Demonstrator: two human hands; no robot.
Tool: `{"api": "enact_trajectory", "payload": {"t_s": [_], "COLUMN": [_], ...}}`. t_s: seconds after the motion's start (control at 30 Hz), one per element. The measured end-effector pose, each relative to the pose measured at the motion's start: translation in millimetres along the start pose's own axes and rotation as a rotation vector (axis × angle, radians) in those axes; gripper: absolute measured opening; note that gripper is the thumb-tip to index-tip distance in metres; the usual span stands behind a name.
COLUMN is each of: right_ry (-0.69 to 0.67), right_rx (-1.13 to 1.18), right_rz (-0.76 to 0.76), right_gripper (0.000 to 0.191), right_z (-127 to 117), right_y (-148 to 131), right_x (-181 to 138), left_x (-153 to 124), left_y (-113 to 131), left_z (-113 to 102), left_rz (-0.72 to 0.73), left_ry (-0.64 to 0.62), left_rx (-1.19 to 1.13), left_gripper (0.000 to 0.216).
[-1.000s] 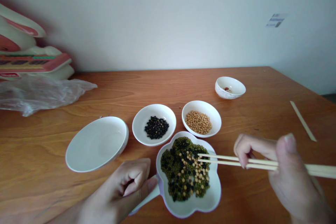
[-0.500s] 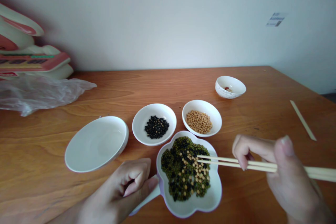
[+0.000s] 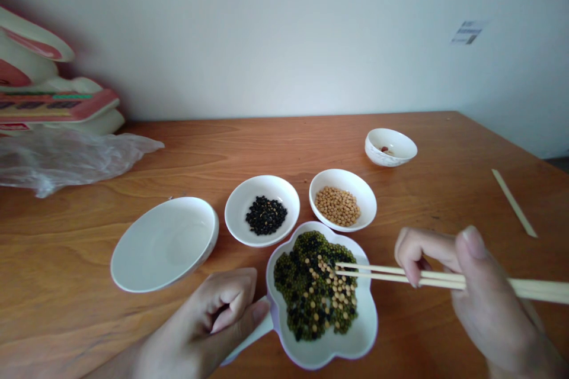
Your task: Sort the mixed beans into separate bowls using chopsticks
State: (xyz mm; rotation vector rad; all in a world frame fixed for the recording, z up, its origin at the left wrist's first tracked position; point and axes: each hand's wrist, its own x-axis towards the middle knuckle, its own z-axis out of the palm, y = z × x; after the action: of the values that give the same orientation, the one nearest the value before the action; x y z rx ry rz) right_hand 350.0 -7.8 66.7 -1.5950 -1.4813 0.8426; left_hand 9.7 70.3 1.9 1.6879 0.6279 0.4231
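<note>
My left hand (image 3: 222, 314) is closed round the handle of a white flower-shaped dish (image 3: 355, 340). Mixed in the dish are green beans (image 3: 296, 293), black beans and pale yellow soybeans (image 3: 342, 293). Between the fingers of my right hand (image 3: 480, 290) is a pair of wooden chopsticks (image 3: 382, 273); their tips are over the soybeans in the dish, slightly apart, and I cannot make out a bean pinched there. Just behind the dish stand a white bowl of black beans (image 3: 265, 215) and a white bowl of soybeans (image 3: 338, 206).
A large white bowl (image 3: 164, 246) with nothing in it stands at left. Farther back is a small white bowl (image 3: 389, 157) with a few reddish bits. A chopstick wrapper or strip (image 3: 514, 202) lies at right. A plastic bag (image 3: 75, 157) and a pink-and-white toy (image 3: 62, 100) sit at far left.
Almost everything stays in place. The thumb of my right hand has shifted slightly to the left, and the rear ends of the chopsticks sit a little higher.
</note>
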Motion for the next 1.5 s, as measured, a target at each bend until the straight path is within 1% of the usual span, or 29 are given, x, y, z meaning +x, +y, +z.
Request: {"api": "enact_trajectory", "payload": {"t_s": [0.2,0.43,0.7,0.8,0.97,1.1,1.3,1.5], "right_ry": [-0.003,-0.001,0.057,0.080,0.083,0.106,0.095,0.187], "right_rx": [-0.002,-0.020,-0.075,-0.103,-0.143,-0.132,-0.067,0.027], "right_rz": [-0.003,-0.015,-0.036,-0.059,-0.142,-0.155,-0.143,-0.032], "right_gripper": [0.070,0.071,0.068,0.069,0.067,0.064,0.065,0.068], "right_z": [2,1,3,3,5,6,8,17], "right_y": [0,-3,-3,-4,-10,-12,-10,-18], "right_x": [1,2,1,2,4,3,3,-2], "left_x": [-2,1,1,1,0,2,3,2], "left_y": [-1,4,4,4,1,2,6,5], "left_z": [-1,0,1,1,1,1,1,2], "left_rz": [-0.004,-0.005,-0.001,0.004,-0.003,0.006,0.015,0.015], "left_ry": [0.012,0.012,0.004,0.009,0.012,0.011,0.013,0.016], "left_rx": [0.011,0.005,-0.021,-0.029,0.002,0.013,0.027,0.024], "left_gripper": [0.043,0.043,0.044,0.043,0.043,0.043,0.043,0.043]}}
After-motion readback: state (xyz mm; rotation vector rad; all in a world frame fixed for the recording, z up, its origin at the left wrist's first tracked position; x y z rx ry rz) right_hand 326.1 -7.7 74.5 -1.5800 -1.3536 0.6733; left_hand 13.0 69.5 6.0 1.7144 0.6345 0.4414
